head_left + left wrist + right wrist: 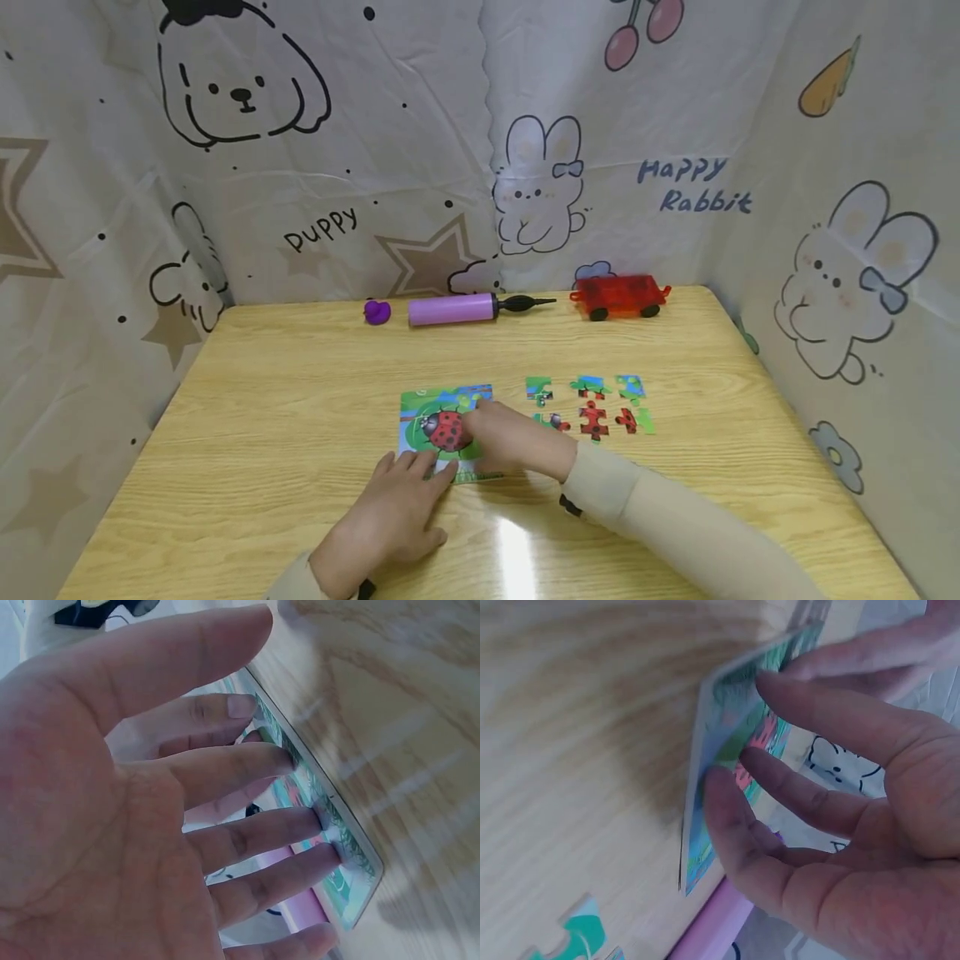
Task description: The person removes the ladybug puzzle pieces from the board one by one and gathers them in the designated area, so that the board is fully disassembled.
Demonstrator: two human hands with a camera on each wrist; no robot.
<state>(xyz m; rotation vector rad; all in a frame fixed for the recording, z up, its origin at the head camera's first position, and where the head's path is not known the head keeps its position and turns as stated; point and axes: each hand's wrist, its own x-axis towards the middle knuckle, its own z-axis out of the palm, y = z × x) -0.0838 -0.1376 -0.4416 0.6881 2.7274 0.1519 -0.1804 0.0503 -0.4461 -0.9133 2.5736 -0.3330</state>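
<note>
A flat rectangular puzzle picture with a red ladybug on a green leaf lies on the table in front of me. My left hand rests at its near left edge, fingers extended; in the left wrist view several fingertips touch the printed border. Over the picture's right part is my right hand, its fingers bent loosely. The right wrist view has its thumb and fingertips against the picture surface, spread apart, with no piece visible between them. Loose jigsaw pieces lie to the right, partly behind the right hand.
Along the back edge of the wooden table stand a purple duck, a purple hand pump with a black nozzle, and a red toy wagon. Printed cloth encloses the back and sides.
</note>
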